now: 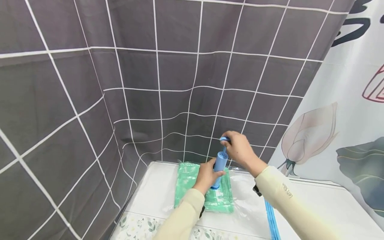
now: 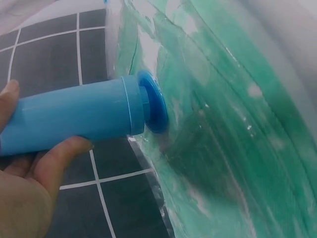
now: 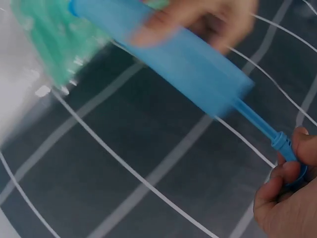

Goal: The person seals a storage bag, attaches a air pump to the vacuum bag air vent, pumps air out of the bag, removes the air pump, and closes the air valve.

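A light blue hand pump (image 1: 221,160) stands nearly upright, slightly tilted, on a clear plastic vacuum bag (image 1: 187,180) with green contents. My left hand (image 1: 205,175) grips the pump's barrel, its thumb across one side and fingers round the other. Above it, my right hand (image 1: 240,150) holds the ring-like pump handle (image 3: 292,161) with curled fingers. Part of the thin rod (image 3: 255,119) shows between handle and barrel. In the left wrist view, the pump's foot meets a round blue valve (image 2: 156,104) on the bag's wrinkled surface.
The bag lies on a white tabletop (image 1: 156,186) with a leaf-patterned strip (image 1: 141,225) along the front. A blue strip (image 1: 271,218) runs beside the right forearm. Behind hangs a dark grid-patterned curtain (image 1: 177,73); a flower-printed sheet (image 1: 312,133) hangs at right.
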Demonstrator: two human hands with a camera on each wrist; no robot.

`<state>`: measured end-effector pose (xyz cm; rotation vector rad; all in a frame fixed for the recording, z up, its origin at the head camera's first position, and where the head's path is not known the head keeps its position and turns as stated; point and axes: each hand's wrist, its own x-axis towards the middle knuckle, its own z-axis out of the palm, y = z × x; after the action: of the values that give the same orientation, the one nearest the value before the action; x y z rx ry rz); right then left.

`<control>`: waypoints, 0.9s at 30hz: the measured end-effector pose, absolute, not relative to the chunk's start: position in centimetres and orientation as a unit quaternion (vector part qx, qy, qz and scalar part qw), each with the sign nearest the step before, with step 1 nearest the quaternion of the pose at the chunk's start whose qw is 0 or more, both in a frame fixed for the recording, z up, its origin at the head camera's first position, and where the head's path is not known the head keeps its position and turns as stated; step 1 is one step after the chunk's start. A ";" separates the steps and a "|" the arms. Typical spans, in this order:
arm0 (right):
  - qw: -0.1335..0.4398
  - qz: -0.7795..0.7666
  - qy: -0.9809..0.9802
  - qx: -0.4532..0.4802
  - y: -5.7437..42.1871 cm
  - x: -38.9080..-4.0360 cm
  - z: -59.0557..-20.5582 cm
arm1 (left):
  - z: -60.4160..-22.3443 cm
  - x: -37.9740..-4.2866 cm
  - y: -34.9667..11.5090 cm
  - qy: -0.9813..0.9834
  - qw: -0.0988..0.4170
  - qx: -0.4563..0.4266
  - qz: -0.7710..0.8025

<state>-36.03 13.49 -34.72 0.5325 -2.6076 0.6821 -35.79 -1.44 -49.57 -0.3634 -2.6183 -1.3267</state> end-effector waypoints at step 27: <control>0.205 0.219 -0.937 0.178 12.8 -35.9 -39.3 | -49.5 -35.8 -1.5 -0.875 0.097 -0.133 -0.456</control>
<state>-35.86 12.78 -39.27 0.4957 -2.6125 0.6115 -35.79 -1.51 -49.46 -0.3926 -2.5907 -1.3496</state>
